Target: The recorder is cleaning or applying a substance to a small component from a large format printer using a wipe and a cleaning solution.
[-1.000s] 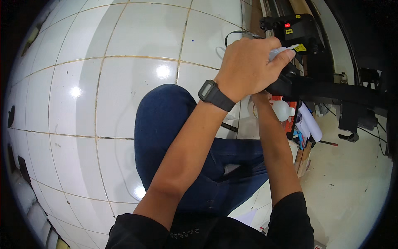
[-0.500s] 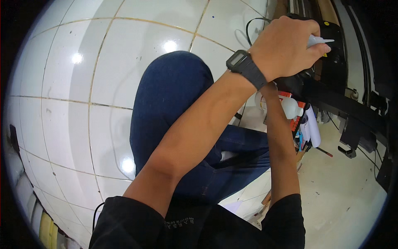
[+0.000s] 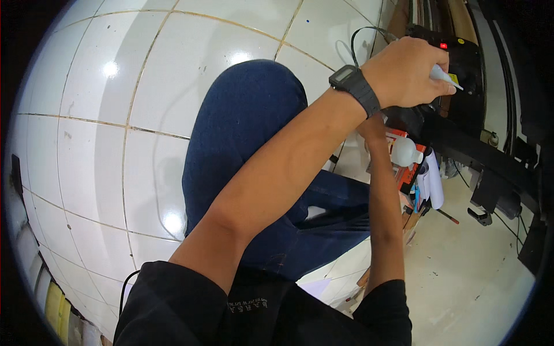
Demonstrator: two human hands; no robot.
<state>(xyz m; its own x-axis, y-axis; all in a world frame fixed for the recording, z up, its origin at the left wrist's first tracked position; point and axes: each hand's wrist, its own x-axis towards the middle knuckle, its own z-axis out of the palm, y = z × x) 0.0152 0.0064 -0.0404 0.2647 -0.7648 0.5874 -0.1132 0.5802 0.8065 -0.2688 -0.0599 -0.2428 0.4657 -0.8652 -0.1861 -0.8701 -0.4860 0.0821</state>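
Observation:
My left hand (image 3: 407,72), with a black digital watch (image 3: 355,86) on its wrist, is closed around a small white squeeze bottle (image 3: 441,75). Its pointed nozzle sticks out past the fingers and tilts down to the right, in front of a black machine (image 3: 470,63). Crossing beneath the left wrist, my right hand (image 3: 372,127) shows only in part; its fingers are hidden. A pale, translucent bottle (image 3: 405,153) stands just right of my right forearm, beside a red and white box (image 3: 411,173).
Rolled white paper (image 3: 434,184) stands near the box. A black beam (image 3: 467,144) runs from the machine toward the right edge. A black cable (image 3: 354,43) loops on the tiled floor (image 3: 213,43). My bent knee (image 3: 248,109) is under the left forearm.
The squeeze bottle's nozzle has turned from pointing nearly level to pointing downward. My left hand has shifted slightly down. A red light on the black machine has come into view.

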